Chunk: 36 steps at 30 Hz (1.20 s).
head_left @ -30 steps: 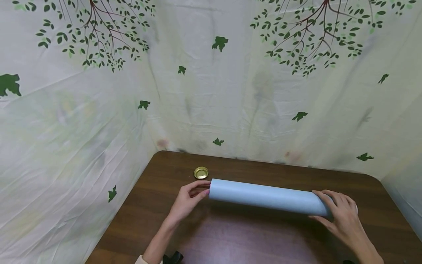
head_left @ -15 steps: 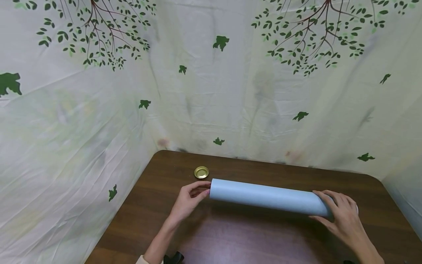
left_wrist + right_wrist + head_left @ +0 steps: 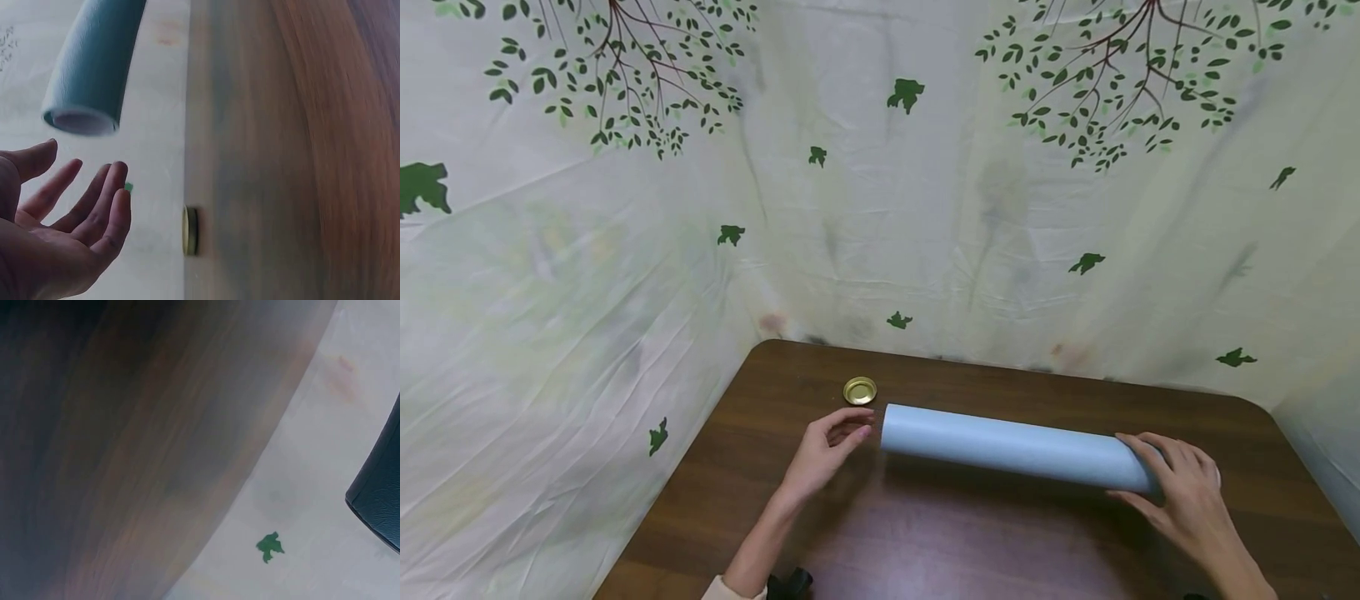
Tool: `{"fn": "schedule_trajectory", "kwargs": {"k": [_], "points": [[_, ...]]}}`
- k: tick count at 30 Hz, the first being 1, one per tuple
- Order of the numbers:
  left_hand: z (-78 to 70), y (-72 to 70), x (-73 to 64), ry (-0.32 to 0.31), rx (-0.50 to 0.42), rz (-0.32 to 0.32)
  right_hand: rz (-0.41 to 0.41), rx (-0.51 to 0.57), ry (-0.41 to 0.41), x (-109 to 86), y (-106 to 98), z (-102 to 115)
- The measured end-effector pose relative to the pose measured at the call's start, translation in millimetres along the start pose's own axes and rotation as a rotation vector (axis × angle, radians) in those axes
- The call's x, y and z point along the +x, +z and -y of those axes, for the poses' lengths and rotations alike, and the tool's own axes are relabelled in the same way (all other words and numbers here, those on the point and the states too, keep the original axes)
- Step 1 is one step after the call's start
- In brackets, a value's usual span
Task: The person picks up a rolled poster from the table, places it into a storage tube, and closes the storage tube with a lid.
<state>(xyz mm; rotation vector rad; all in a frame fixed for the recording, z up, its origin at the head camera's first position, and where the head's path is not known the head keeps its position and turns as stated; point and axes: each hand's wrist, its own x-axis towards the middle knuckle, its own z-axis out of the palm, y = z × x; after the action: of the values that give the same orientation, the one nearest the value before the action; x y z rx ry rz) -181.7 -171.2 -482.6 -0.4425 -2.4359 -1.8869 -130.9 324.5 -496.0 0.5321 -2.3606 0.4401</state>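
A long light blue tube lies nearly level across the head view, above the table. Its right end is gripped by my right hand, thumb below and fingers over the top. My left hand is just off the left end, fingers loosely bent and holding nothing. The left wrist view shows a gap between the left hand's fingertips and the tube's whitish, rounded end. Only a corner of the tube enters the right wrist view; the right hand is out of that view.
A small round gold lid lies on the brown wooden table, behind the left hand. Pale cloth with printed leaves and branches hangs behind and beside the table. A black item is at the left wrist.
My left hand has come away from the tube's left end, leaving a small gap. The tube and right hand have shifted very slightly right in the head view.
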Motion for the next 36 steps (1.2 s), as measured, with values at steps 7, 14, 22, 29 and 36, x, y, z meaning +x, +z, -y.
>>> {"fn": "schedule_trajectory", "kwargs": {"k": [7,14,22,29,36], "points": [[20.2,-17.5,13.1,-0.088,0.202,-0.097,-0.033,-0.002,-0.028,-0.1,-1,-3],[47.8,-28.1,37.2,-0.127,0.403,-0.121,-0.043,-0.007,-0.026,-0.1,-3,-5],[71.9,-37.2,66.8,-0.161,0.461,-0.04,-0.047,-0.013,-0.031,1.0,-4,-6],[76.5,-41.0,83.9,-0.169,0.493,0.09,-0.063,-0.013,-0.038,2.1,-6,-6],[80.0,-34.4,95.6,-0.151,0.56,0.136,-0.068,-0.02,-0.034,1.5,-8,-8]]}}
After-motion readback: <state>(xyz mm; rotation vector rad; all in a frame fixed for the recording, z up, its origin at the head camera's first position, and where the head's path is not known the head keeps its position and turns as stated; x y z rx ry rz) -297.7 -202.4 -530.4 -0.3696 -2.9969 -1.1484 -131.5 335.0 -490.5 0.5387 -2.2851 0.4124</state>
